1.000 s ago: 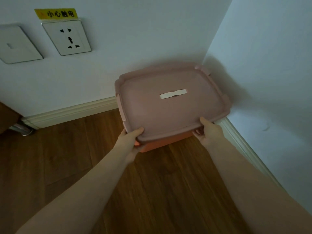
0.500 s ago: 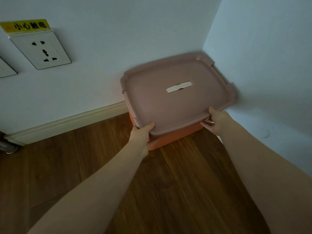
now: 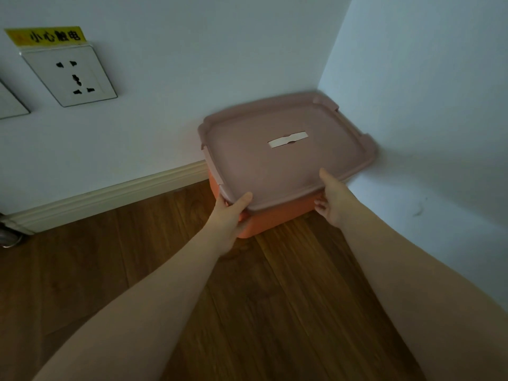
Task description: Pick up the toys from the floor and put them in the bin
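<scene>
An orange bin (image 3: 277, 220) sits on the wooden floor in the corner where two pale walls meet. A dusty pink lid (image 3: 275, 166) with a small white label covers it. My left hand (image 3: 231, 213) grips the lid's near left corner, thumb on top and fingers under the rim. My right hand (image 3: 334, 200) grips the near right edge the same way. The lid hides the inside of the bin, and no toys are in view.
A white wall socket (image 3: 70, 75) with a yellow warning sticker (image 3: 45, 36) is on the left wall. A cream skirting board (image 3: 110, 195) runs along the wall base. A metal fitting (image 3: 8, 235) shows at the far left edge. Wooden floor (image 3: 275, 298) lies between my arms.
The bin with its lid has moved back and right into the corner, with both hands still holding the lid's near edge. The view has shifted to follow it.
</scene>
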`<state>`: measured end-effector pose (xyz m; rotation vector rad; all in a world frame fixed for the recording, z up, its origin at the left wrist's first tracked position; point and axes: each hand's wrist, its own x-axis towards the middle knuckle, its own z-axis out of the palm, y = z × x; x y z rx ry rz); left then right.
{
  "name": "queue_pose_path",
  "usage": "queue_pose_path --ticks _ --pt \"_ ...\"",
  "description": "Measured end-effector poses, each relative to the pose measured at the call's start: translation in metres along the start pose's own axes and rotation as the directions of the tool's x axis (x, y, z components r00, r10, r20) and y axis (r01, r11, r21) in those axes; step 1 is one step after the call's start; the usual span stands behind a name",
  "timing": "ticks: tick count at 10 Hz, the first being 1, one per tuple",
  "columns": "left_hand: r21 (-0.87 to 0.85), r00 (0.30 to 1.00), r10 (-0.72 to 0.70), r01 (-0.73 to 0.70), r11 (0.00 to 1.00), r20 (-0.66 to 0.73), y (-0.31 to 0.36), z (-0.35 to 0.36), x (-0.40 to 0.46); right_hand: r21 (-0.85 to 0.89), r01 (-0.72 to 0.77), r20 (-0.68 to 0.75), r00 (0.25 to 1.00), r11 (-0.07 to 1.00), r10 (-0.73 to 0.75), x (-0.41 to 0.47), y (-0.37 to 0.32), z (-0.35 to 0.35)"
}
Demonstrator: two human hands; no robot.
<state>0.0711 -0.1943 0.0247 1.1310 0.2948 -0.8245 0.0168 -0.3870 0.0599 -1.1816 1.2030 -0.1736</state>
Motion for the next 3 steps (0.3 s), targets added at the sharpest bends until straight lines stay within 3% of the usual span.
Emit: queue_pose_path --ticks 2,3 --pt "0.226 0.999 0.024 -0.013 0.974 -0.046 0.012 -0.009 -0.011 -0.002 0.083 -0.085 0.993 0.997 -0.083 -0.027 -0.003 0.004" --pt "0.461 0.962 0.226 -0.133 0.877 -0.152 0.024 -0.005 -0.03 -0.082 0.213 -0.153 0.963 0.974 -0.223 -0.041 -0.006 0.005"
